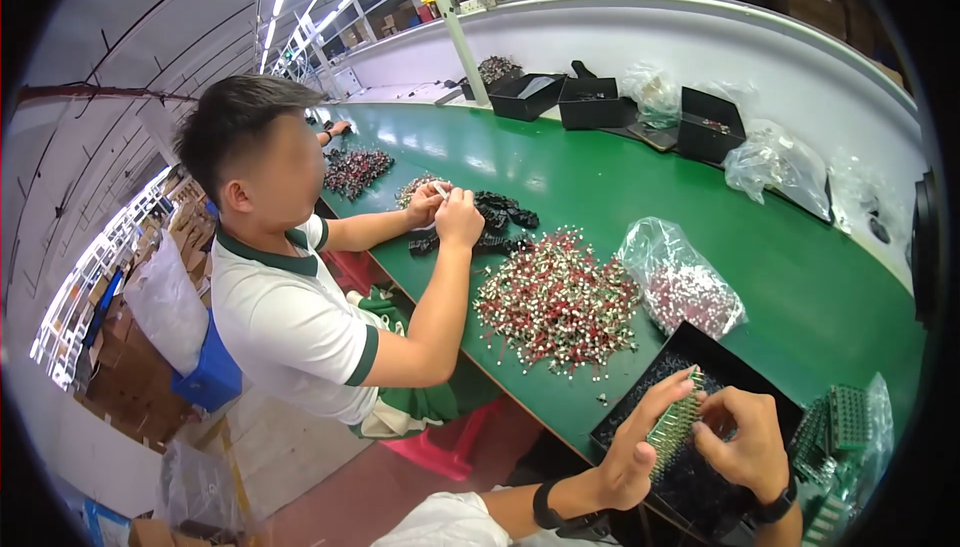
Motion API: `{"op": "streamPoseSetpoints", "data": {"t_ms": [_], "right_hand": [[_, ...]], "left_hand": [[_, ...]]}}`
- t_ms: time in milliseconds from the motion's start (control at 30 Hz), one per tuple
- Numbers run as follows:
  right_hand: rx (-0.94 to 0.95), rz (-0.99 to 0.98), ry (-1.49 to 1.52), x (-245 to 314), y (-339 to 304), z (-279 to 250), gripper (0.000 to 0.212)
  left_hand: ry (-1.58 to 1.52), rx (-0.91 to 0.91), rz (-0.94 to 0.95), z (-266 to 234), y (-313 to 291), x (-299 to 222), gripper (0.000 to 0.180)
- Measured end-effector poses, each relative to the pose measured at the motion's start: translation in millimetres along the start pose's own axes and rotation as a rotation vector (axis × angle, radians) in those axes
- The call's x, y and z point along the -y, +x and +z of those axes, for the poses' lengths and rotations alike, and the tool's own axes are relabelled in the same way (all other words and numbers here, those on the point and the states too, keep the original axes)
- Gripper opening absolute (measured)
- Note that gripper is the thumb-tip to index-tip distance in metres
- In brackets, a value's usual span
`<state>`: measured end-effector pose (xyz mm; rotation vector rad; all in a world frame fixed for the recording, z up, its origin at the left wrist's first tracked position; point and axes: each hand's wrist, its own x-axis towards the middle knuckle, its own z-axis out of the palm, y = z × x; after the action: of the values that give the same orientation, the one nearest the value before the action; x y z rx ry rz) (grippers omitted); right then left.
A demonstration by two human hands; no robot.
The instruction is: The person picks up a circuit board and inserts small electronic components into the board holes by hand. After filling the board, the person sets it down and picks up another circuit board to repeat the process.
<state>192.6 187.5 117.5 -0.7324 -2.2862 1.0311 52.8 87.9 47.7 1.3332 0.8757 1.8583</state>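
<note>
My left hand (632, 459) holds a green circuit board (676, 429) tilted up between thumb and fingers. Rows of small pin-like metallic parts stand out from the board's face. Close against the board's right side is my right hand (748, 443), its fingers curled and thumb and forefinger pinched together; whatever is between them is too small to make out. Both hands are over a black tray (752, 365) that contains many small dark pieces (655, 379). To the right of the tray lie more green circuit boards (850, 419), some in clear plastic.
Beyond the tray, a heap of red and white wired parts (560, 297) and a clear bag (685, 282) of similar parts rest on the green table (810, 297). A co-worker (290, 317) sits at left, handling something small. Black bins (712, 125) line the back wall.
</note>
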Motion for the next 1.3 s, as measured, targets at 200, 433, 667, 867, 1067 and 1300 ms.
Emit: {"op": "streamPoseSetpoints", "data": {"t_ms": [200, 433, 667, 867, 1067, 1300], "right_hand": [[-0.033, -0.003, -0.059, 2, 0, 0, 0.014], [0.001, -0.049, -0.061, 2, 5, 0, 0.015], [-0.014, -0.053, -0.142, 2, -1, -13, 0.018], [-0.023, -0.078, -0.004, 12, -5, 4, 0.024], [-0.078, -0.103, -0.019, 11, -8, 7, 0.021], [-0.106, -0.158, -0.082, 12, -7, 8, 0.018]], "left_hand": [[0.026, 0.023, 0.016, -2, 2, -2, 0.088], [0.055, 0.025, 0.034, -5, 3, 1, 0.088], [0.016, -0.002, 0.034, -1, 0, -2, 0.086], [0.034, -0.023, 0.084, -1, 3, 2, 0.084], [0.047, -0.029, 0.118, 0, 3, 4, 0.082], [0.049, -0.016, 0.164, -1, 4, 7, 0.08]]}}
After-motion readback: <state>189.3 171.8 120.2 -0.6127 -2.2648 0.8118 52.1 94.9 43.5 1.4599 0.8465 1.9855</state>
